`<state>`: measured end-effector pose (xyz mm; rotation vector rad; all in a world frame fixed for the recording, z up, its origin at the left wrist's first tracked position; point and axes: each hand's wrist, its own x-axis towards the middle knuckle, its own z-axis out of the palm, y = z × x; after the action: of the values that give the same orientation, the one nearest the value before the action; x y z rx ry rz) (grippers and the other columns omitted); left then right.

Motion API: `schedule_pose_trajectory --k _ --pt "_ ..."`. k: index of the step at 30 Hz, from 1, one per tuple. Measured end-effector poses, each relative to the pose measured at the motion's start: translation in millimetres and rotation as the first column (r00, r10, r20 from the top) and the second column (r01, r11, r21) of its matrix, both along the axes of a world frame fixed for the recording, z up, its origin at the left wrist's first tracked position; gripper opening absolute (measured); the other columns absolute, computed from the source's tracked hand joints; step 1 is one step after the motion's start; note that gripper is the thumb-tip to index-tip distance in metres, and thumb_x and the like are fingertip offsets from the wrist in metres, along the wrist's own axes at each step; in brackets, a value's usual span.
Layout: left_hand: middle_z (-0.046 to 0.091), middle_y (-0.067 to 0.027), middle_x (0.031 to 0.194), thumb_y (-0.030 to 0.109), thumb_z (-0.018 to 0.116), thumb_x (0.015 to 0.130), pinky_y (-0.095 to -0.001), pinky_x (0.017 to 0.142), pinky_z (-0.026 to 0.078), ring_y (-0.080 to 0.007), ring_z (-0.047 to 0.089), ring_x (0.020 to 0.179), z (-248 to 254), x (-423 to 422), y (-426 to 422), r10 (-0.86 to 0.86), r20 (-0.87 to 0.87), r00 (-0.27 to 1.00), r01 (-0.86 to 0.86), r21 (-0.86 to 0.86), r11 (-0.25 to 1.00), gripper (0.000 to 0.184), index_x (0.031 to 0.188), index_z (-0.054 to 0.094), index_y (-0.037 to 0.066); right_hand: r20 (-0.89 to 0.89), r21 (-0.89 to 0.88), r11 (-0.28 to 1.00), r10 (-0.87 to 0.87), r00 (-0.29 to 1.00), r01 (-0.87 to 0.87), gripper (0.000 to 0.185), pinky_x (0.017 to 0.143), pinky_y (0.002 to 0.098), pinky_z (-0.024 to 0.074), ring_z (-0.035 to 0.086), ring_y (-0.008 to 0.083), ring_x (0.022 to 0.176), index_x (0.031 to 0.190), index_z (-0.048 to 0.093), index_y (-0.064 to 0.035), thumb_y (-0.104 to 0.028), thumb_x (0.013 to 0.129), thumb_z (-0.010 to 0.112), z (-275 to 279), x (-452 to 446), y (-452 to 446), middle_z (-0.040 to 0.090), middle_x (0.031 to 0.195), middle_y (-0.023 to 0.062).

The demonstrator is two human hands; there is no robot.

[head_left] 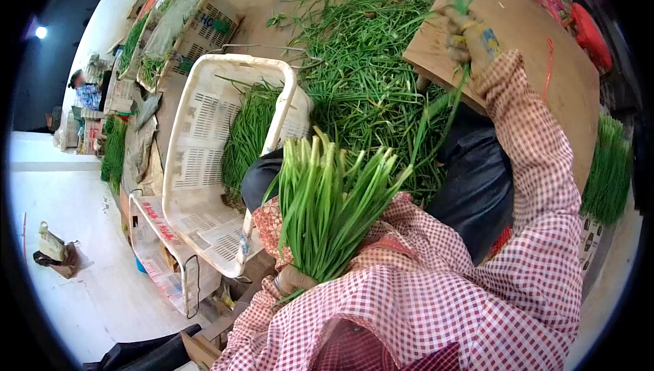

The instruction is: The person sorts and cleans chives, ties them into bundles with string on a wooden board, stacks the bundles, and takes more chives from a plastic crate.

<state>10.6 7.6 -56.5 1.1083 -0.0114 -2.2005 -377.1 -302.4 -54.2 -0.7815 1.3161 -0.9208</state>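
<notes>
A thick bunch of green leafy stalks [323,201] stands fanned out over my lap, its pale ends pointing up and away from me. My gloved left hand [294,280] is wrapped round the lower part of this bunch. At the upper right, my gloved right hand [470,36] is raised over the edge of a brown board [531,44]. Its fingers are closed on a few green leaves, which stick out above and hang below it. Loose greens [368,65] lie heaped on the floor beyond my knees.
A white plastic crate [204,126] holding greens [252,126] is tilted beside my left knee, above another crate [160,235]. More greens [606,173] stand at the far right. Crates [197,30] and a person [88,94] are at the upper left.
</notes>
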Motion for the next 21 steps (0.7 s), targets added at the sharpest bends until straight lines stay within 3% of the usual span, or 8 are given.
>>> schedule_pose_trajectory --k 3,5,11,12,16,17,20,21 --pt "0.058 -0.0147 0.127 0.009 0.074 0.074 -0.0427 0.092 0.051 -0.0284 0.059 0.111 -1.9 -5.7 -3.3 0.014 -0.018 1.0 -0.013 0.037 0.999 0.073 0.14 0.043 0.001 -0.369 0.021 0.704 0.666 0.649 -0.71 0.075 0.086 0.0413 0.0508 0.061 0.0283 0.1 0.134 0.046 -0.004 -0.043 0.077 0.076 33.8 36.8 29.9 0.065 0.111 0.016" --pt "0.058 -0.0147 0.127 0.01 0.073 0.075 -0.0428 0.093 0.05 -0.0284 0.059 0.111 -1.2 -8.4 -5.1 0.021 -0.024 1.0 -0.019 0.06 0.998 0.072 0.14 0.043 0.001 -0.516 -0.053 0.383 0.78 0.353 -0.922 0.093 0.098 0.0403 0.0492 0.057 0.0288 0.118 0.146 0.036 -0.0084 -0.036 0.071 0.084 57.0 69.7 72.7 0.054 0.136 0.0196" --pt "0.058 -0.0148 0.128 0.011 0.071 0.077 -0.0432 0.094 0.05 -0.0285 0.059 0.112 -1.1 -13.8 -7.0 0.059 -0.038 0.998 -0.053 0.136 0.989 0.069 0.14 0.043 0.002 0.019 -0.382 0.456 0.874 0.486 -0.804 0.089 0.097 0.0367 0.0513 0.058 0.0285 0.117 0.148 0.03 -0.0066 -0.021 0.077 0.083 -60.3 122.4 123.5 0.051 0.137 0.0147" --pt "0.058 -0.0148 0.128 0.011 0.071 0.077 -0.0432 0.094 0.05 -0.0285 0.059 0.112 -1.0 -13.9 -7.6 0.065 -0.045 0.997 -0.058 0.145 0.988 0.069 0.14 0.043 0.002 0.196 -0.413 0.576 0.813 0.549 -0.706 0.069 0.095 0.0386 0.0516 0.059 0.0232 0.113 0.145 0.037 -0.0052 -0.029 0.088 0.068 -91.5 124.8 137.5 0.055 0.131 0.0141" --pt "0.057 -0.0148 0.129 0.012 0.069 0.079 -0.0435 0.094 0.05 -0.0286 0.058 0.113 -2.6 -16.2 -11.4 0.088 -0.065 0.994 -0.075 0.184 0.98 0.067 0.14 0.043 0.002 0.073 0.022 0.76 0.647 0.759 -0.649 0.04 0.089 0.0386 0.0525 0.062 0.0247 0.099 0.133 0.051 -0.0019 -0.024 0.099 0.051 -162.2 126.7 132.7 0.058 0.122 0.0164" --pt "0.057 -0.0148 0.129 0.012 0.069 0.079 -0.0435 0.095 0.05 -0.0286 0.058 0.113 -2.9 -17.6 -12.7 0.094 -0.071 0.993 -0.079 0.191 0.978 0.067 0.14 0.043 0.002 0.317 0.269 0.826 0.41 0.855 -0.495 0.028 0.077 0.0355 0.0584 0.065 0.0234 0.089 0.126 0.056 -0.003 -0.015 0.101 0.049 -201.2 126.8 125.9 0.061 0.113 0.014" --pt "0.057 -0.0149 0.129 0.013 0.068 0.08 -0.0437 0.095 0.05 -0.0286 0.058 0.114 -2.5 -21.2 -14.5 0.103 -0.083 0.991 -0.084 0.209 0.974 0.066 0.14 0.043 0.003 -0.611 0.158 0.649 0.656 0.442 -0.744 0.051 0.101 0.0464 0.0471 0.059 0.0308 0.109 0.138 0.047 -0.0038 -0.036 0.098 0.052 -70.6 89.2 56.6 0.053 0.129 0.023" --pt "0.057 -0.0149 0.129 0.013 0.067 0.081 -0.0438 0.095 0.05 -0.0286 0.058 0.114 -2.7 -22.6 -15.1 0.109 -0.09 0.99 -0.087 0.216 0.973 0.065 0.14 0.043 0.003 -0.498 0.139 0.831 0.529 0.687 -0.538 0.046 0.096 0.0463 0.0488 0.058 0.0289 0.109 0.134 0.049 -0.0058 -0.036 0.1 0.048 -45.2 75.6 42.6 0.053 0.128 0.0215"
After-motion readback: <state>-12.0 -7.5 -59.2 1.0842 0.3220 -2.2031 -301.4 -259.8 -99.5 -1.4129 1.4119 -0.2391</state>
